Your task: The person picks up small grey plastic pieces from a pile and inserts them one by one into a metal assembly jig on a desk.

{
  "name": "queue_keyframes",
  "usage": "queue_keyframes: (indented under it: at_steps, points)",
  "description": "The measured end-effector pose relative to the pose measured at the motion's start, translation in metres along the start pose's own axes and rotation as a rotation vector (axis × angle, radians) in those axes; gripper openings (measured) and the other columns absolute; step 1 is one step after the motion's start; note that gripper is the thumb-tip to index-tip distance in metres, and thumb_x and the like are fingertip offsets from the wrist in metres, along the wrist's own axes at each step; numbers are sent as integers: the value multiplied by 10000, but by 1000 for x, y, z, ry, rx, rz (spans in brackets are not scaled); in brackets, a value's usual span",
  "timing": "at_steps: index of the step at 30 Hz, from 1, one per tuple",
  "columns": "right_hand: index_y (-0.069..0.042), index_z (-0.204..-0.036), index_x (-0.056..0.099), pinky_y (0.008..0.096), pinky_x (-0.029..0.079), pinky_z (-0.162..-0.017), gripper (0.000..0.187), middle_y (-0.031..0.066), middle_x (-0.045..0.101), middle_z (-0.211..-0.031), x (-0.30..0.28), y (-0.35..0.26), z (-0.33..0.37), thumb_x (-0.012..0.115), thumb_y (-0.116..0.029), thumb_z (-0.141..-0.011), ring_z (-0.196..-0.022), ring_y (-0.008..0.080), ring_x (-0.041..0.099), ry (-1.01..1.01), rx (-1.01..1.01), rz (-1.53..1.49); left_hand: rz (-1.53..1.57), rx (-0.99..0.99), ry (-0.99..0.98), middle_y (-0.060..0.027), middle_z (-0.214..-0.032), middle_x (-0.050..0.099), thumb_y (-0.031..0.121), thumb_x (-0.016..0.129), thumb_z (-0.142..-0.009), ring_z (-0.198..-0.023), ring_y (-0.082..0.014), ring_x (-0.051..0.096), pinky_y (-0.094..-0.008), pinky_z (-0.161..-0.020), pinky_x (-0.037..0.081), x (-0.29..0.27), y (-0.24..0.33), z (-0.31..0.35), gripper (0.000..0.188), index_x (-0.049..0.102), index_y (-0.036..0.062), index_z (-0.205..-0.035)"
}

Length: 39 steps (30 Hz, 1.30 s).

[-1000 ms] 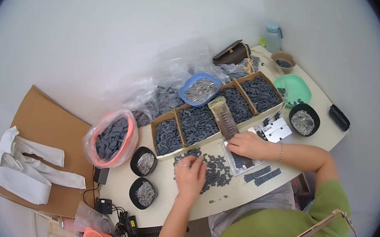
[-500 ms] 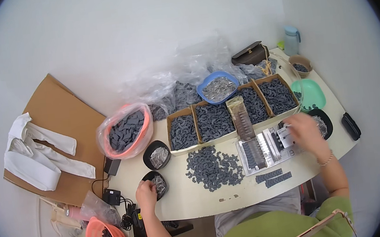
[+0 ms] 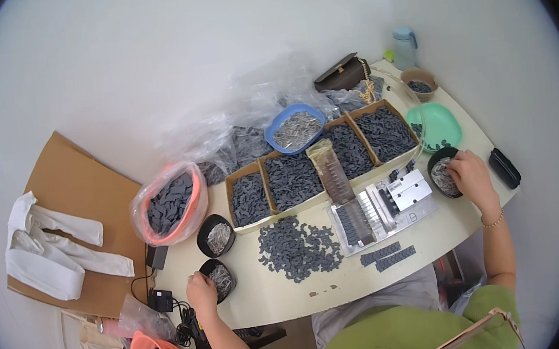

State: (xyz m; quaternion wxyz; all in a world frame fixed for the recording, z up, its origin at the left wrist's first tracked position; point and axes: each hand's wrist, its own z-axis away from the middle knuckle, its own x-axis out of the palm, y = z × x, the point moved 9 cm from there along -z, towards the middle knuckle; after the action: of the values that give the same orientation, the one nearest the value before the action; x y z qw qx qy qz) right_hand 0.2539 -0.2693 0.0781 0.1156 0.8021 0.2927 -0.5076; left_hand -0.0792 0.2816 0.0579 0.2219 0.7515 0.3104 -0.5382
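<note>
At the front left of the table my left hand (image 3: 202,295) rests by the outer rim of a small black bowl (image 3: 232,294) of silvery metal pins. Its fingers are drawn together; whatever they hold is too small to make out. My right hand (image 3: 473,178) dips its bent fingers into another black bowl (image 3: 457,152) of metal pins at the right; the fingertips are partly hidden. Between my hands stands a metal fixture (image 3: 411,194) with a clear upright feeder (image 3: 329,169). Beside it lie a heap of small dark grey pieces (image 3: 298,248) and two grey strips (image 3: 388,256).
Behind the fixture runs a divided cardboard box (image 3: 257,222) of grey pieces, with a blue tray (image 3: 315,110) of pins behind. A third black bowl (image 3: 203,233), a pink basin (image 3: 197,196) and a green tray (image 3: 452,128) stand around. A black case (image 3: 504,168) lies far right.
My right hand has moved from the fixture's right end to the black bowl of pins. My left hand stays beside its bowl. The whole view has shifted slightly.
</note>
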Motion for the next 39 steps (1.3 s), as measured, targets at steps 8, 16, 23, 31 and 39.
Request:
queue_keyframes:
  at_steps: [8,16,23,31,39]
  points:
    - [-82,-759,634,373,477,-698,117,61,583,-813,4,-107,-13,724,-112,-690,-819,257,579,-14,-287,-543,1129,222,-371,-105,-831,586,23,655,-801,-694,-202,586,-297,-636,473,22,187,27,103,570,20,-858]
    - [-81,-726,631,330,441,-687,82,28,560,-807,43,-197,5,659,-116,-658,-814,217,529,-48,-652,-482,950,731,-120,-116,-1040,573,35,703,-720,-994,-293,531,-383,-870,400,-7,325,70,150,595,67,-820]
    - [-42,-867,666,319,432,-713,205,35,589,-901,40,-195,14,627,-133,-687,-846,209,533,-59,-672,-430,783,799,-97,-120,-1098,549,84,705,-702,-1054,-314,492,-448,-939,327,-8,342,78,170,593,76,-829]
    - [35,-1049,627,301,416,-730,357,94,599,-1068,28,-201,34,563,-142,-745,-911,186,546,-27,-748,-154,786,811,-93,-123,-1105,544,81,704,-703,-1074,-311,493,-456,-944,324,-11,340,76,176,597,79,-843]
    - [52,-1097,609,307,427,-754,394,118,600,-1128,33,-203,37,559,-138,-755,-954,206,563,-82,-729,-105,836,833,-79,-118,-1106,556,75,701,-710,-1060,-301,514,-445,-932,346,-15,333,74,228,632,71,-927]
